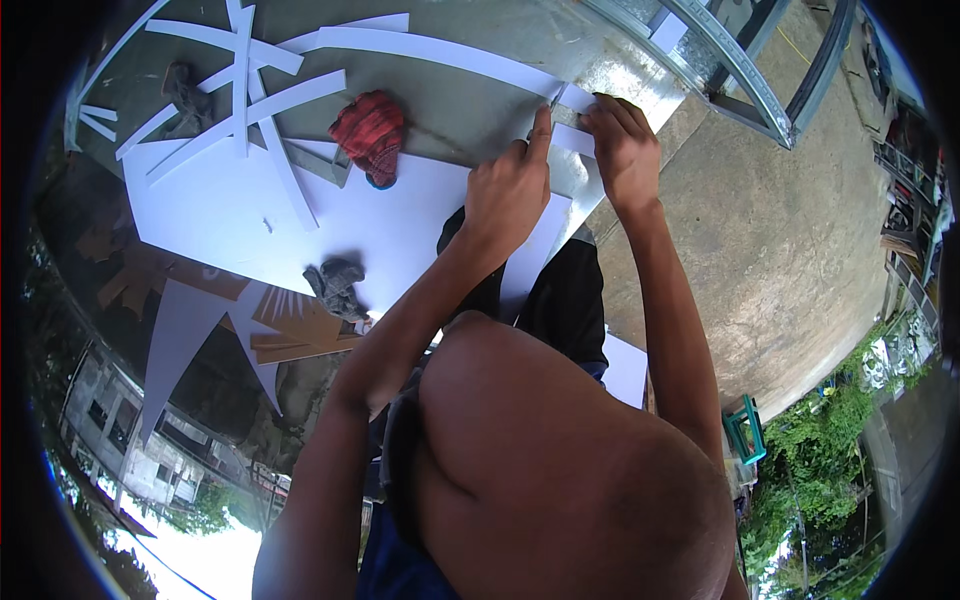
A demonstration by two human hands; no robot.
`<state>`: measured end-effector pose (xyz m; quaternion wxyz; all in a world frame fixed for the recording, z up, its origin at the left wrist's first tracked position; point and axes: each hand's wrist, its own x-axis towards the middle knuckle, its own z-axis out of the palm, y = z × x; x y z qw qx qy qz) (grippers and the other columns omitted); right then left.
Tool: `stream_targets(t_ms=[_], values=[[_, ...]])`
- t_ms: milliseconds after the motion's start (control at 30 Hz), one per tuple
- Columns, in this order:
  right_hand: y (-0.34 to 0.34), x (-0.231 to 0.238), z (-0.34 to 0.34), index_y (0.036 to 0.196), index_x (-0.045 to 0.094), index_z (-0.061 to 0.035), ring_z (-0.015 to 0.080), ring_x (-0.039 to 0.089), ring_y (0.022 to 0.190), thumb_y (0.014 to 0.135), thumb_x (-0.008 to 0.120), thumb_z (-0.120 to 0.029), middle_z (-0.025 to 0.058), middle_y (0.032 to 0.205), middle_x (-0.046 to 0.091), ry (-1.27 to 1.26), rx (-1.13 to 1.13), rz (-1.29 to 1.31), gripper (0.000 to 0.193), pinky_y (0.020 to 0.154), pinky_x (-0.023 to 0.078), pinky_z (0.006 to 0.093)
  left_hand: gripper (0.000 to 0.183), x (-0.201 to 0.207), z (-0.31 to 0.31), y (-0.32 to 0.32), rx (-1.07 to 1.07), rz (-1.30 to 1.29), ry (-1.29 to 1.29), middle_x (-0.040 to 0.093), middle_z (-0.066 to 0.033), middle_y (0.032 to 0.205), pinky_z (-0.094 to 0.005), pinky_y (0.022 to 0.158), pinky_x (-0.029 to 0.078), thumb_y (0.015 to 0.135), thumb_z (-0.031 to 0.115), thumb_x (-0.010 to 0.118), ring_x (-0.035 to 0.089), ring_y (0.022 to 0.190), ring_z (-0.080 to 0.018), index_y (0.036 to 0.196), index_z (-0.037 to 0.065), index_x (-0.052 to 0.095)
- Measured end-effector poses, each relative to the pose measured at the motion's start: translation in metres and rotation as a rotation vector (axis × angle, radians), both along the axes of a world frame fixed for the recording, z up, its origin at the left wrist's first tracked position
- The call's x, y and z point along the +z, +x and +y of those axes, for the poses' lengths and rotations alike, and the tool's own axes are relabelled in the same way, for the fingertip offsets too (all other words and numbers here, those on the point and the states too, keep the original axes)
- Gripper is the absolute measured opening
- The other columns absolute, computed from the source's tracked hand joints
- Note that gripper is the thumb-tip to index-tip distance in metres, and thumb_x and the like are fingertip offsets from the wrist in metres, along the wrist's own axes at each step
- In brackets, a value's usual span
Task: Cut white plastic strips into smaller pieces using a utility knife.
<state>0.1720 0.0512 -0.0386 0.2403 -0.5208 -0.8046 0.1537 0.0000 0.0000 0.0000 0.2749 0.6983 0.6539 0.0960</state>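
Observation:
A long white strip (440,48) curves across the metal-topped surface ahead of me. My left hand (508,195) has its index finger stretched to the strip. At that fingertip shows a slim pointed tool (556,98), its kind too small to make out; the other fingers curl under. My right hand (624,150) pinches the strip's right end with bent fingers, the thumb mostly hidden. Just below, between the hands, lies a short white piece (572,140). A large white sheet (420,210) spreads to the left of my left hand, with a red and black cloth bundle (370,135) at its far edge.
Several loose white strips (240,90) cross at the far left. A grey cloth (338,285) rests at the sheet's near edge, beside brown and white cut pieces (190,330). A metal frame (740,70) stands far right. Concrete floor (760,250) lies right.

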Motion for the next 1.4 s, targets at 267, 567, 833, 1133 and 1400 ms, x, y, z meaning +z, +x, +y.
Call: stream_targets(t_ms=[267,567,833,1133,1400], values=[[0.006,-0.002,0.001,0.094,0.067,0.0023,0.0330,0.066,0.098,0.083,0.070,-0.007,0.0164,0.107,0.069,0.086,0.028,-0.057,0.014,0.083,0.055,0.0392,0.064,-0.004,0.001,0.004,-0.044,0.010,0.171,0.061,-0.0121,0.069,-0.0409,0.049,0.053,0.081,0.006,0.060,0.062,0.051,-0.0303,0.142,0.001,0.044],[-0.001,0.002,0.001,0.094,0.068,0.0006,0.0335,0.065,0.099,0.083,0.069,-0.005,0.0155,0.107,0.068,0.033,0.011,-0.030,0.012,0.083,0.055,0.0394,0.072,-0.001,-0.003,0.003,-0.111,0.096,0.147,0.061,-0.0107,0.068,-0.0393,0.052,0.055,0.074,0.004,0.062,0.064,0.052,-0.0279,0.143,0.000,0.042],[0.000,-0.001,0.002,0.093,0.066,-0.0006,0.0323,0.065,0.099,0.081,0.067,-0.003,0.0142,0.105,0.066,0.029,0.026,-0.006,0.012,0.079,0.055,0.0395,0.073,0.015,-0.012,0.004,-0.105,0.104,-0.020,0.063,-0.0126,0.072,-0.0423,0.056,0.055,0.076,0.004,0.062,0.065,0.056,-0.0324,0.144,0.001,0.040],[0.002,-0.002,0.003,0.091,0.066,-0.0024,0.0328,0.064,0.099,0.078,0.065,-0.001,0.0134,0.106,0.066,0.007,0.019,0.046,0.013,0.080,0.055,0.0401,0.071,0.015,-0.037,-0.010,-0.074,0.030,-0.042,0.063,-0.0140,0.075,-0.0417,0.055,0.055,0.079,0.002,0.061,0.065,0.059,-0.0320,0.146,0.002,0.037],[0.008,0.013,0.011,0.090,0.071,-0.0013,0.0327,0.067,0.097,0.078,0.073,-0.008,0.0127,0.104,0.071,-0.045,-0.095,0.175,0.014,0.081,0.054,0.0397,0.063,0.006,-0.036,-0.053,0.064,-0.063,0.201,0.065,-0.0166,0.074,-0.0413,0.052,0.055,0.083,-0.006,0.057,0.066,0.059,-0.0322,0.144,0.000,0.040]])
